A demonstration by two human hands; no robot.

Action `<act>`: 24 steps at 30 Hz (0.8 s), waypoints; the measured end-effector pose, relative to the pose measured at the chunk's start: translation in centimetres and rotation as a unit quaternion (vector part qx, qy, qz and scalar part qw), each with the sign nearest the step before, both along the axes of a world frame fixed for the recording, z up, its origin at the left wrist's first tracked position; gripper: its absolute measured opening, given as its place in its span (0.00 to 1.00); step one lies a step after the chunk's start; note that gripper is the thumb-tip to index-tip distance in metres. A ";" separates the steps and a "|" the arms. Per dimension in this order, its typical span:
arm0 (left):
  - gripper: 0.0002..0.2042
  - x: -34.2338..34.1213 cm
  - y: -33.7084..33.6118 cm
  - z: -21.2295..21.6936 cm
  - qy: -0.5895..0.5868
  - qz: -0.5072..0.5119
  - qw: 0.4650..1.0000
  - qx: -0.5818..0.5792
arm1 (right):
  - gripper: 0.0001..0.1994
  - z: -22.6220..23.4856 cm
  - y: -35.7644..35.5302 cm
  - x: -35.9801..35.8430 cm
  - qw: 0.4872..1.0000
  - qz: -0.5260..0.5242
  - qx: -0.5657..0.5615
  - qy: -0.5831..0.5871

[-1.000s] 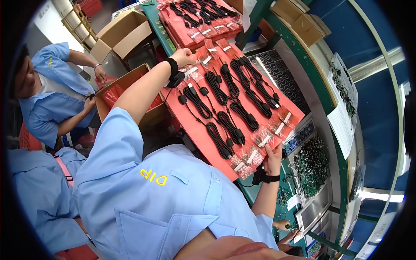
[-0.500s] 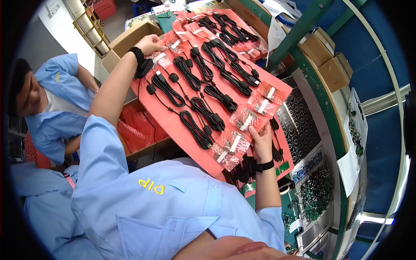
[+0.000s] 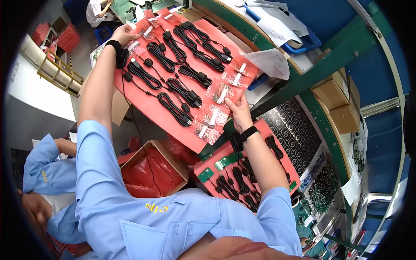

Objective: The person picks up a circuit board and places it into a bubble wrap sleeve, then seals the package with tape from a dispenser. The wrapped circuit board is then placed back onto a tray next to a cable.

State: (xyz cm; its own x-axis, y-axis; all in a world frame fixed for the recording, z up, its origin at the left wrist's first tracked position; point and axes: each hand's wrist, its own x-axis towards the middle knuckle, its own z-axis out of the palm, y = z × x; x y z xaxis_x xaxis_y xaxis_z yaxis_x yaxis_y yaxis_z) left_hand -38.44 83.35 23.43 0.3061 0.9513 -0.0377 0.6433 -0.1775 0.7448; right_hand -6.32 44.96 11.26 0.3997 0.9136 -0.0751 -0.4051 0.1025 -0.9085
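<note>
I see the left hand point(image 3: 125, 35) pinching the pink sheet point(image 3: 143, 103) by its left edge, right hand point(image 3: 240, 113) clasping its right, black cables point(image 3: 195, 76) on top

SUPPORT SURFACES AND LOAD

The upper red sheet point(image 3: 219, 35) carries coiled black cables point(image 3: 201, 77) across its middle, laid side by side in rows. Clear bags point(image 3: 212, 117) with white labels lie along two opposite edges, next to the cable ends. The lower red sheet point(image 3: 264, 129), nearer the body, carries loose black cables point(image 3: 240, 182) and flat green boards point(image 3: 226, 161). A green worktop point(image 3: 298, 211) shows beside the lower sheet; contact between them is hidden.
</note>
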 end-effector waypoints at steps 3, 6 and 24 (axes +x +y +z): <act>0.19 5.7 4.6 -0.4 0.061 -0.001 0.995 0.079 | 0.26 -1.3 4.2 2.8 1.000 -0.017 -0.004 -0.006; 0.22 10.6 8.7 -3.0 0.055 -0.027 0.987 0.148 | 0.24 -2.6 6.8 4.7 0.998 -0.049 -0.023 0.032; 0.33 10.4 0.2 -9.0 0.097 0.076 0.959 0.256 | 0.21 -5.6 1.2 7.2 0.975 -0.089 -0.202 0.039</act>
